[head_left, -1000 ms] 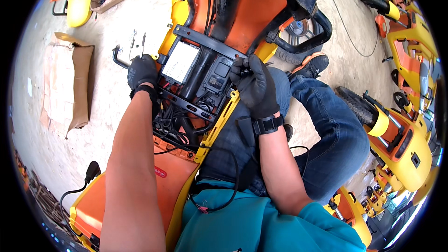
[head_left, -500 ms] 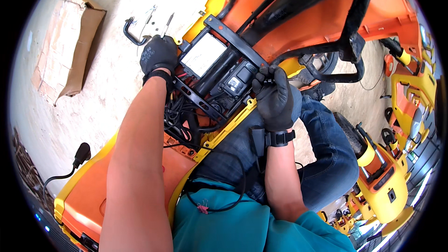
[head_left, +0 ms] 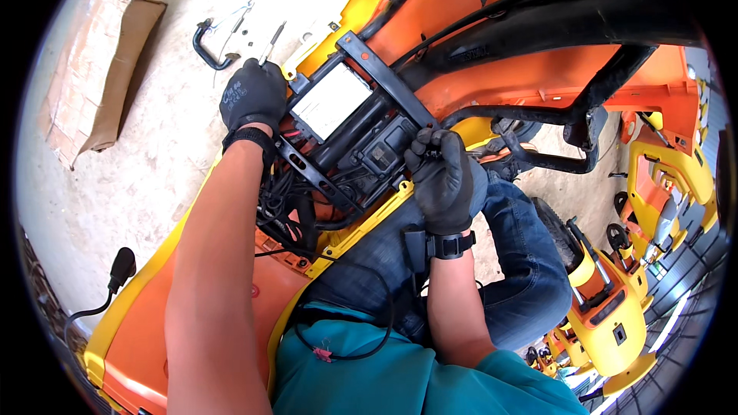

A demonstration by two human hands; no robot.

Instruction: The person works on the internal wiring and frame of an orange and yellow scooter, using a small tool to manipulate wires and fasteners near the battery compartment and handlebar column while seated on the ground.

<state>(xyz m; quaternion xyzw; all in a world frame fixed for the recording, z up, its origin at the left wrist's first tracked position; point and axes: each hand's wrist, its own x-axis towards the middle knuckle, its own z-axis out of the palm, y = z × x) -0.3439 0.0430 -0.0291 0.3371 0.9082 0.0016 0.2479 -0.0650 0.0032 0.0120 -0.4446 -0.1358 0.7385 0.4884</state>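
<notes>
My left hand [head_left: 252, 92], in a black glove, is closed beside the left edge of an orange and yellow vehicle's frame. A slim pointed rod-like tool [head_left: 272, 42] sticks out past its fingertips; the grip itself is hidden. My right hand [head_left: 446, 184], gloved too, is turned palm up with its fingers curled together at the frame's right side. Whatever is at those fingertips is small and dark. Between my hands lie a box with a pale label [head_left: 332, 102], a black module [head_left: 384, 152] and a black metal crossbar [head_left: 387, 81].
Black cables [head_left: 288, 204] bunch below the frame. On the floor at left are a bent black bar [head_left: 206, 50] and a cardboard box [head_left: 108, 61]. A black plug on a cord [head_left: 121, 269] is at lower left. More yellow vehicles [head_left: 611, 334] stand at right.
The whole view has shifted slightly. Both hands keep nearly the same places on the frame, and the right fingers stay curled.
</notes>
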